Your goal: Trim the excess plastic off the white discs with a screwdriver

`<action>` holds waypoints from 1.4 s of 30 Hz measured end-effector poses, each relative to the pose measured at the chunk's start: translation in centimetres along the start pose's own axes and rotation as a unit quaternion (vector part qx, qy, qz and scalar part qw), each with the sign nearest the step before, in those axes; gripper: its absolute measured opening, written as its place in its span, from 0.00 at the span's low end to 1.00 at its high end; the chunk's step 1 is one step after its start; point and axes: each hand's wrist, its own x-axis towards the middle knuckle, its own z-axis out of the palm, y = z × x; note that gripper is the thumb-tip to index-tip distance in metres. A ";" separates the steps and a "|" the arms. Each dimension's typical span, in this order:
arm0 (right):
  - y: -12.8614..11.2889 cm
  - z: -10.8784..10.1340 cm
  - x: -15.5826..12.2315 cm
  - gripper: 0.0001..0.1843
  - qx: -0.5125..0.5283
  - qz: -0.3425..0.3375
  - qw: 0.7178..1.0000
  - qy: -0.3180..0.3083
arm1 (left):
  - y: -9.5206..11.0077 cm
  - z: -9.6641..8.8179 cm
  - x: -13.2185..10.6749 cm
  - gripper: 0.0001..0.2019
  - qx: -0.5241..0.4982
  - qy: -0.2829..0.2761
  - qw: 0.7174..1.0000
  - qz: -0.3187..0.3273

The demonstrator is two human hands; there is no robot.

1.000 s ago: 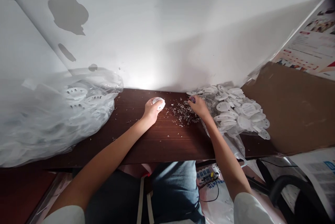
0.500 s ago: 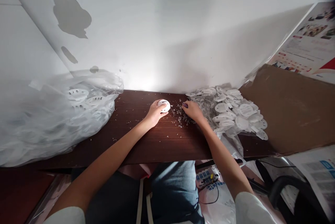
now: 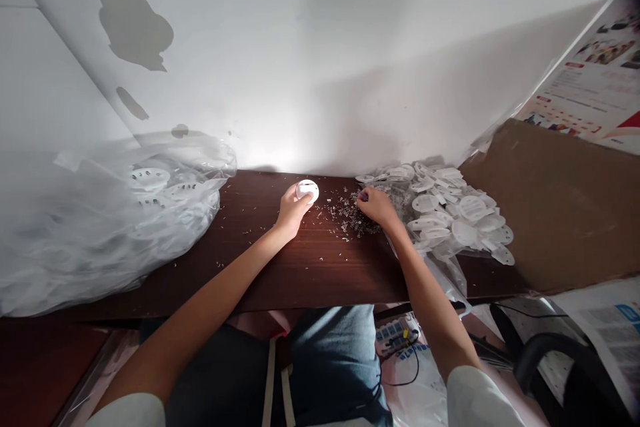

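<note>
My left hand (image 3: 291, 208) grips a round white plastic disc (image 3: 307, 190) and holds it just above the dark wooden table (image 3: 300, 267), near the wall. My right hand (image 3: 377, 206) is closed in a pinch over a small heap of dark metal bits (image 3: 350, 217); what the fingers hold is too small to make out. Right of that hand lies a pile of white plastic discs (image 3: 450, 210) on a clear plastic sheet.
A large clear plastic bag (image 3: 100, 214) with more white discs fills the table's left side. A brown cardboard sheet (image 3: 565, 207) leans at the right, with printed papers (image 3: 595, 94) behind it. A power strip (image 3: 397, 337) and a black chair (image 3: 565, 360) are below the table edge.
My left hand has lifted the disc slightly toward the wall. My right hand has shifted a little right over the heap of bits.
</note>
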 end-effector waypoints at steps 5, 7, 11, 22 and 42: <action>0.1 0.4 0.2 0.05 0.017 -0.032 0.999 0.016 | -0.2 -0.1 -0.3 0.20 0.070 -0.027 0.997 0.027; -0.1 0.7 0.4 0.08 0.027 -0.060 0.997 0.026 | -0.2 -0.2 -0.6 0.18 0.143 -0.039 0.985 0.093; -0.8 1.6 0.8 0.10 0.032 -0.103 0.994 0.017 | 0.0 0.0 -1.6 0.15 0.271 -0.072 0.932 0.230; -1.7 1.9 0.4 0.06 0.050 -0.072 0.996 0.034 | -0.1 0.2 -1.9 0.17 0.379 -0.136 0.803 0.440; -4.9 -1.1 -2.0 0.11 0.328 -0.117 0.935 -0.067 | -0.4 0.4 -3.1 0.14 0.395 -0.192 0.800 0.409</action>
